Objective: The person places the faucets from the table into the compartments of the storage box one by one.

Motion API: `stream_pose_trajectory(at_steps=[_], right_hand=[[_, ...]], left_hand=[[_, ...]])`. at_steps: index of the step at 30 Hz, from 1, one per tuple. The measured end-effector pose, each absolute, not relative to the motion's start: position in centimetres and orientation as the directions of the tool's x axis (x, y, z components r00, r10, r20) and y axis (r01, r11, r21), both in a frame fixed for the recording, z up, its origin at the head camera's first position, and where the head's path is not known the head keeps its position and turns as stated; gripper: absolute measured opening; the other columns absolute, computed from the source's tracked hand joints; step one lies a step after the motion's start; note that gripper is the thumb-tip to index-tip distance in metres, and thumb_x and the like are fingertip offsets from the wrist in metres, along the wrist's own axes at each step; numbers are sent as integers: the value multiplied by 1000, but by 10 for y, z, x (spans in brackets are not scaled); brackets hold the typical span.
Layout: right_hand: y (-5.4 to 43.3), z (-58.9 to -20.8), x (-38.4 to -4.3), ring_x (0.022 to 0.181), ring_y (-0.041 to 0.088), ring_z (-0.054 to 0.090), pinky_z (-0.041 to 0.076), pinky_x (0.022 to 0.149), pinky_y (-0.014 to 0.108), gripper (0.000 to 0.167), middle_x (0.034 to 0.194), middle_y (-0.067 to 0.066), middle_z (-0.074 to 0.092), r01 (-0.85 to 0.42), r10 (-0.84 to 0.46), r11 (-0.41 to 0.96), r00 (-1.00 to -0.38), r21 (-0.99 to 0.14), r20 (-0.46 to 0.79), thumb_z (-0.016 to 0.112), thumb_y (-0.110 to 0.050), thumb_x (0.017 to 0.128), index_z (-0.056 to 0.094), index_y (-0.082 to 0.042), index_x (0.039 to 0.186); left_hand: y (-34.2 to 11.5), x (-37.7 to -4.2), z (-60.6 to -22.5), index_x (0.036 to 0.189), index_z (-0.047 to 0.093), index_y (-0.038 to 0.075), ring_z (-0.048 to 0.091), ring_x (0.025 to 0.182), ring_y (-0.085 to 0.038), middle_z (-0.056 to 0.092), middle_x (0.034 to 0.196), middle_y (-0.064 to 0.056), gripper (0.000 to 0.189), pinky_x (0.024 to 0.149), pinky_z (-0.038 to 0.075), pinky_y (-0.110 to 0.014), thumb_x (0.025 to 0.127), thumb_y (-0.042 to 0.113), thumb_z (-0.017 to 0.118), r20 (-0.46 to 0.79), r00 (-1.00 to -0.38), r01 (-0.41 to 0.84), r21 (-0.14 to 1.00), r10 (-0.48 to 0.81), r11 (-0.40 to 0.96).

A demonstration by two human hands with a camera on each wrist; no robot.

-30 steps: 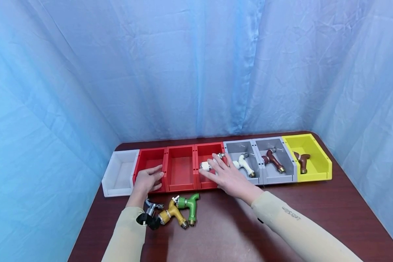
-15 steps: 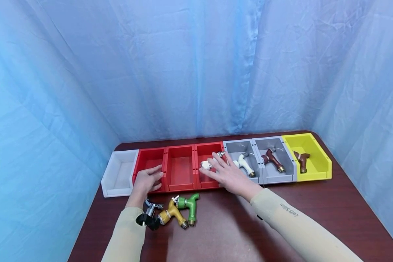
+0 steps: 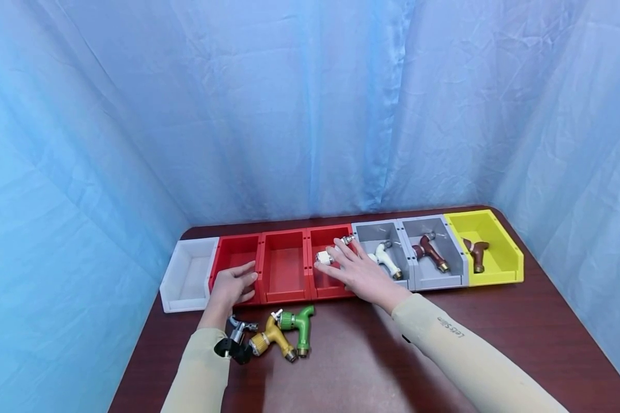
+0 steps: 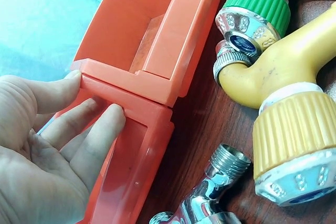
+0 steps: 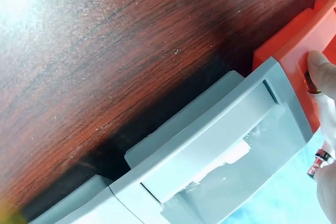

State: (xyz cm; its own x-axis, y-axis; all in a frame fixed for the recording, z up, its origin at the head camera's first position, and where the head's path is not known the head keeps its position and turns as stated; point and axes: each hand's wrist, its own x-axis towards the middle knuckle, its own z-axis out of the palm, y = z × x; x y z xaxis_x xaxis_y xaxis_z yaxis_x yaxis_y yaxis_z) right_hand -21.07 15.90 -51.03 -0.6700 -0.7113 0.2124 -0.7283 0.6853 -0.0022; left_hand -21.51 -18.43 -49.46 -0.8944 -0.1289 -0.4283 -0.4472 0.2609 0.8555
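My right hand [image 3: 369, 281] holds a white faucet [image 3: 324, 257] over the rightmost red bin [image 3: 330, 291], its fingers spread across the body. In the right wrist view, the thumb [image 5: 321, 72] and a finger lie on either side of the white faucet [image 5: 327, 119], which is partly cut off by the frame edge. My left hand [image 3: 232, 287] rests at the leftmost red bin [image 3: 240, 244]. In the left wrist view, its thumb [image 4: 60, 90] touches the red rim and the loosely extended fingers [image 4: 102, 135] reach against the bin's inner wall.
Near the left forearm lie a chrome faucet [image 3: 239, 330], a yellow faucet [image 3: 275, 335] and a green faucet [image 3: 303, 332]. Another white faucet [image 3: 387, 261] and brown faucets [image 3: 433, 253] occupy grey and yellow bins [image 3: 511, 269]. A white bin [image 3: 188, 275] ends the row.
The right hand has shifted very slightly away from me, and the white faucet has moved with it. My left hand has stayed in place at the red bin.
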Motion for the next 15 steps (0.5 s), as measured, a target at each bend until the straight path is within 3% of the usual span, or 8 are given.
stream_pose_trajectory(at_steps=[15], right_hand=[[160, -507, -214, 156, 39, 14, 17, 126, 57, 89, 165, 15, 33, -704, -692, 706, -709, -82, 136, 79, -5, 86, 37, -32, 159]], left_hand=[[-183, -215, -494, 149, 56, 24, 67, 117, -31, 58, 145, -15, 49, 84, 62, -33, 101, 23, 67, -426, -896, -445, 856, -129, 263]])
